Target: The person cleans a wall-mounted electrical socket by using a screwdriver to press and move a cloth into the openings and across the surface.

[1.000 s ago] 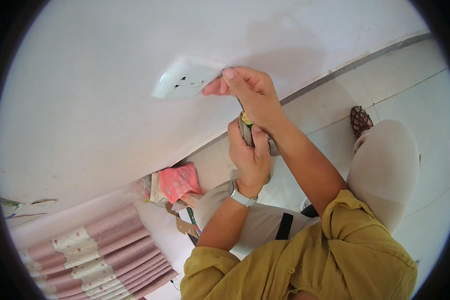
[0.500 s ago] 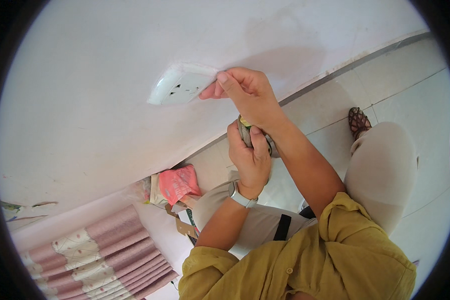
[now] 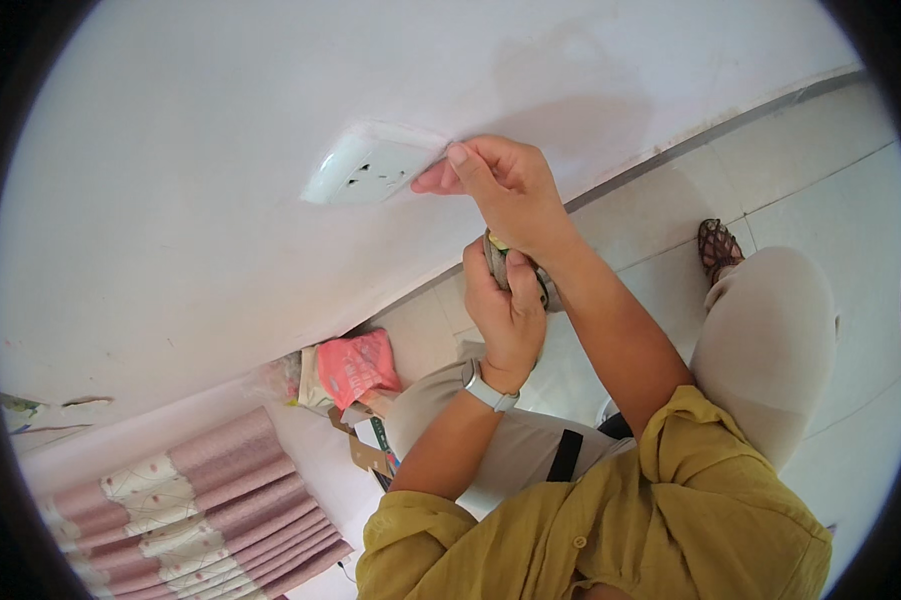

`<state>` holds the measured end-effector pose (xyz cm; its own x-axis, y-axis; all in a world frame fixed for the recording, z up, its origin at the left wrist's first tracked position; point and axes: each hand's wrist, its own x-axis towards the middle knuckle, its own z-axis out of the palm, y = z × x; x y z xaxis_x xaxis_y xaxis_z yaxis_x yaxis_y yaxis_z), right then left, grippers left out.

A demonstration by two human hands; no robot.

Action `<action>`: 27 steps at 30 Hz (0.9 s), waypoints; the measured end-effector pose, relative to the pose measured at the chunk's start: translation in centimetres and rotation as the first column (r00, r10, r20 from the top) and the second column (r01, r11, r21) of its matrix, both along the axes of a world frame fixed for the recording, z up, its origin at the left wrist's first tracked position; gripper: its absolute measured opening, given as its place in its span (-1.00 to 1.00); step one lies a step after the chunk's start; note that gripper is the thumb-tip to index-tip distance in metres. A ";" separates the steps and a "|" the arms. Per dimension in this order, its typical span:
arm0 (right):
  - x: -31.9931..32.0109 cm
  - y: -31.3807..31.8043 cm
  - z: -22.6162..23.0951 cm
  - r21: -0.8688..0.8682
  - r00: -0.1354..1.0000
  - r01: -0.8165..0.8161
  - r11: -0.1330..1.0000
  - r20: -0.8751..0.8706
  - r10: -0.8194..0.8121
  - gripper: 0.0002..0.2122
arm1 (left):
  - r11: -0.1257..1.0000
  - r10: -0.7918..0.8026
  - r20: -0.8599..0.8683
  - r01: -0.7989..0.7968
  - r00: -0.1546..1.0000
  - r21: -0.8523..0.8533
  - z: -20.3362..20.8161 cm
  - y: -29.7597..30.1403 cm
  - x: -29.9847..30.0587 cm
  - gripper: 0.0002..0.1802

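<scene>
A white wall socket plate [image 3: 370,165] with dark slots is set in the pale wall, with a thin whitish border around it. At its lower right corner, my right hand [image 3: 510,185] has thumb and fingers pinched together against the edge. Whatever lies in that pinch is too small to make out. Below it, my left hand [image 3: 505,315], with a watch [image 3: 485,385] on its wrist, is closed around a rounded grey thing with a yellow part [image 3: 496,258]. My fingers and right wrist hide much of that thing.
The pale wall [image 3: 200,180] meets the tiled floor [image 3: 660,215] along a grey skirting. A pink bag [image 3: 355,365] and cardboard pieces [image 3: 365,450] lie near my left knee. A pink and white curtain [image 3: 200,505] hangs at lower left. My right leg is bent at the right.
The socket plate sits slightly further right and higher in view. Both hands have shifted a little right with it; my right hand keeps its pinch at the corner and my left its hold.
</scene>
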<state>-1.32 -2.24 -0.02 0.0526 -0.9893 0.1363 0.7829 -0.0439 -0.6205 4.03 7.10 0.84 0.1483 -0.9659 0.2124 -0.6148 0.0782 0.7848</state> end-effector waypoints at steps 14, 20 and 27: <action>0.5 0.5 -0.1 0.038 0.952 0.136 0.990 -0.281 -0.120 -0.76 | 0.997 -0.007 -0.022 0.009 1.000 0.078 -0.6 0.4 0.6 -0.76; 0.2 0.9 1.3 -0.056 0.908 0.231 0.971 -0.345 -0.236 -0.74 | 1.000 -0.007 -0.078 0.004 0.997 -0.028 -0.4 0.3 0.6 -0.70; 0.0 0.4 0.4 0.049 0.917 0.200 0.979 -0.360 -0.170 -0.81 | 0.988 -0.037 -0.089 0.049 0.995 0.144 0.1 0.2 0.7 -0.70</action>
<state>-1.36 -1.79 0.39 -0.1031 -0.9929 0.0598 0.4962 -0.1034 -0.8620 4.74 7.28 0.92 0.1174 -0.9914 0.0571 -0.5435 -0.0160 0.8393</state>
